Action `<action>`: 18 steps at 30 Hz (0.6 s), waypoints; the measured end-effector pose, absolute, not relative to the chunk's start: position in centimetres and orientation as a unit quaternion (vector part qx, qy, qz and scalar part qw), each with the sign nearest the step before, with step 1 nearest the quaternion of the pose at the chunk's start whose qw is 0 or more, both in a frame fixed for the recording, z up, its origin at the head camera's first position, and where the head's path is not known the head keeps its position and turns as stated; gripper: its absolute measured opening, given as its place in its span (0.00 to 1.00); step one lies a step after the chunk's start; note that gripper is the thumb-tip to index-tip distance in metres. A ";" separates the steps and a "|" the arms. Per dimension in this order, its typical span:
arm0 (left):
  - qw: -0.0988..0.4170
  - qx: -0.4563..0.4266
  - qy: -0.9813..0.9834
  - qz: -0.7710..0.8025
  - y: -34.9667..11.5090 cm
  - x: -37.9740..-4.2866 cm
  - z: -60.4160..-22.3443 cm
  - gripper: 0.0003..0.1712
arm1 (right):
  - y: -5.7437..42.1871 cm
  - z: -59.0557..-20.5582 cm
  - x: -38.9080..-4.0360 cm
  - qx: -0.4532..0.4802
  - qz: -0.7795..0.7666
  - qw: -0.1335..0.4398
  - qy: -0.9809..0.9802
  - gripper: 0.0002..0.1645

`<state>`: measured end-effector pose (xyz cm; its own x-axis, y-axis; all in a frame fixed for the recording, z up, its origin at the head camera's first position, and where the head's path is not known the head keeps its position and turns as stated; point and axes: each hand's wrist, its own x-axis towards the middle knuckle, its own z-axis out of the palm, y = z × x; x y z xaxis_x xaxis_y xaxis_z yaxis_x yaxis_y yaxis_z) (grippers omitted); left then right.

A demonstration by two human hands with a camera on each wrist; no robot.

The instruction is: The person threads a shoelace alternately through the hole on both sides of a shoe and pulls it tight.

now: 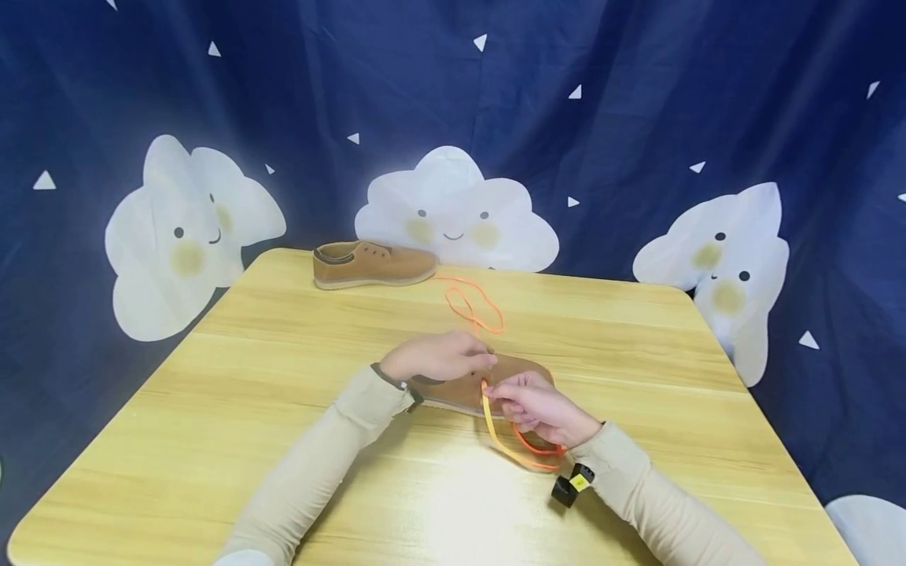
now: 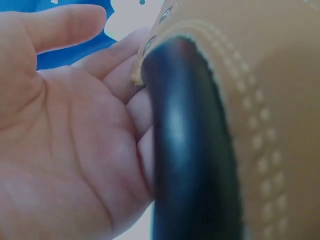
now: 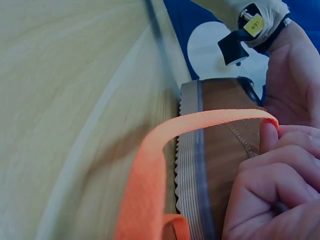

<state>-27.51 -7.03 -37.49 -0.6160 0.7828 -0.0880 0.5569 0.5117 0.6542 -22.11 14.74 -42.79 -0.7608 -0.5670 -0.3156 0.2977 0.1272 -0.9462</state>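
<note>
A brown shoe (image 1: 521, 369) lies on the table, its toe toward the right, between both hands. An orange shoelace (image 3: 185, 121) runs at its eyelets. My right hand (image 1: 541, 405) pinches the lace close to the shoe's near side, and a loop of lace hangs from there toward the table. Over the shoe's opening lies my left hand (image 1: 439, 356). In the left wrist view its thumb stands apart, while the fingertips go out of sight behind the dark-lined collar (image 2: 187, 140). Another stretch of lace (image 1: 495, 322) lies on the table beyond the shoe.
A second brown shoe (image 1: 378, 266), with no lace in its visible eyelets, stands at the back left of the wooden table (image 1: 212, 409). Behind the table hangs a dark blue curtain (image 1: 297, 94) with white clouds. Small black cameras sit at both wrists.
</note>
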 end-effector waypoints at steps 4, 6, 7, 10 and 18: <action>0.211 0.368 0.846 0.323 -6.8 -27.5 -37.7 0.23 | 14.7 -42.9 -22.2 -0.100 -0.654 0.325 0.676 0.19; 0.215 0.356 0.847 0.333 -6.8 -27.7 -37.8 0.23 | 14.7 -43.1 -22.2 -0.101 -0.655 0.323 0.676 0.19; 0.217 0.350 0.847 0.336 -6.9 -27.7 -37.8 0.23 | 14.7 -43.1 -22.2 -0.102 -0.655 0.322 0.676 0.19; 0.220 0.337 0.849 0.343 -7.0 -28.0 -37.8 0.23 | 14.7 -43.2 -22.2 -0.107 -0.655 0.319 0.677 0.19; 0.228 0.311 0.845 0.372 -7.2 -28.1 -37.9 0.22 | 15.1 -42.5 -22.3 -0.147 -0.608 0.284 0.727 0.20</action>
<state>-28.07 -7.18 -37.85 -0.7030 0.6945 -0.1534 0.3562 0.5305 0.7692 -22.34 15.06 -42.46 -0.7952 -0.5588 -0.2352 0.1328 0.2180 -0.9669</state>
